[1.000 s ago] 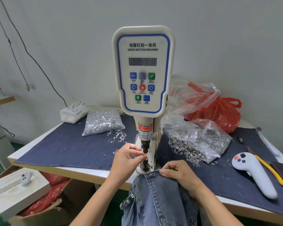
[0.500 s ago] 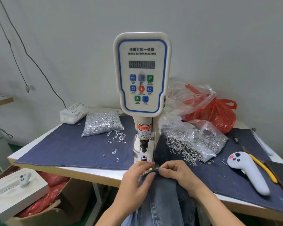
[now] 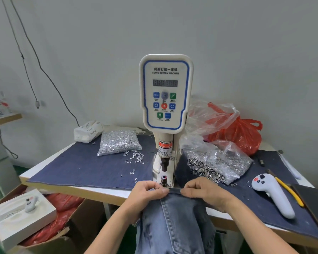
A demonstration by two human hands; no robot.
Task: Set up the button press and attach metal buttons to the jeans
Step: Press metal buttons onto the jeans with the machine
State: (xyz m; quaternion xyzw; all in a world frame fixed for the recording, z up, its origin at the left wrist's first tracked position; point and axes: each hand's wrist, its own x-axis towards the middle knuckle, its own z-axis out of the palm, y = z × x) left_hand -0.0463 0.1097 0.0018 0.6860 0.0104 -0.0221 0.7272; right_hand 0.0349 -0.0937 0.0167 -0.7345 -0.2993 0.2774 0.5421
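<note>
Faded blue jeans [image 3: 174, 224]; white press [image 3: 165, 92], blue-trimmed panel; navy table cloth [image 3: 84, 167]; red bag [image 3: 237, 132].

The button press [image 3: 166, 114] is standing at the centre of the frame on the tabletop [image 3: 35, 172], its lower die [image 3: 163, 180] sitting just in front of its base. I am holding the jeans [image 3: 174, 222] at the lower centre, my left hand [image 3: 148, 194] and right hand [image 3: 203, 192] pinching the waistband just before the die. A bag of studs [image 3: 118, 142] is lying left of the press, a tissue pack [image 3: 87, 131] behind it. A bag of buttons [image 3: 217, 160] is lying right of the press, a handheld controller [image 3: 272, 196] further right. A box [image 3: 20, 217] is sitting at lower left, below the tabletop.
</note>
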